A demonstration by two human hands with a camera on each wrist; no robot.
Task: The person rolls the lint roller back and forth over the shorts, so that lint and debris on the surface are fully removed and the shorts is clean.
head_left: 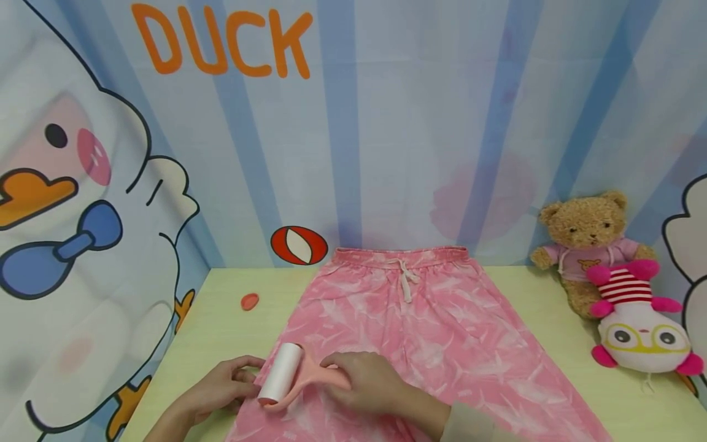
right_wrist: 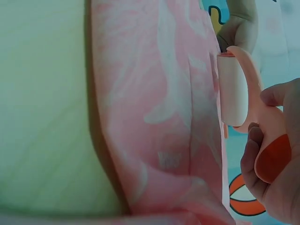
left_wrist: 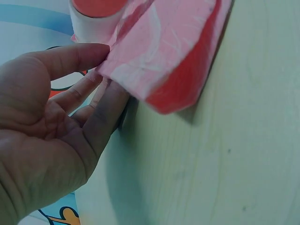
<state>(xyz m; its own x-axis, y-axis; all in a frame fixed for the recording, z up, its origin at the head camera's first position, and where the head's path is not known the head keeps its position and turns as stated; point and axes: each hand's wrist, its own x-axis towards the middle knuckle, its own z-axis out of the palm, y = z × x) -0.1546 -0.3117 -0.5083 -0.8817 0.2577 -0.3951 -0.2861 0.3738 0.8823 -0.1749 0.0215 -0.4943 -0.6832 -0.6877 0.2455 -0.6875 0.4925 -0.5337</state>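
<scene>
Pink patterned trousers with a white drawstring lie spread on the pale table, waistband toward the back wall. My right hand grips the handle of a peach lint roller; its white roll rests on the left side of the trousers. At the left edge of the cloth, my left hand pinches the fabric between thumb and fingers. The left wrist view shows that hand holding the pink cloth by its edge, just beside the roller's end. In the right wrist view the fingers wrap the roller's handle.
A small orange-red oval piece lies on the table left of the trousers. At the right sit a teddy bear in a pink hoodie and a white and pink plush toy. A printed curtain stands behind.
</scene>
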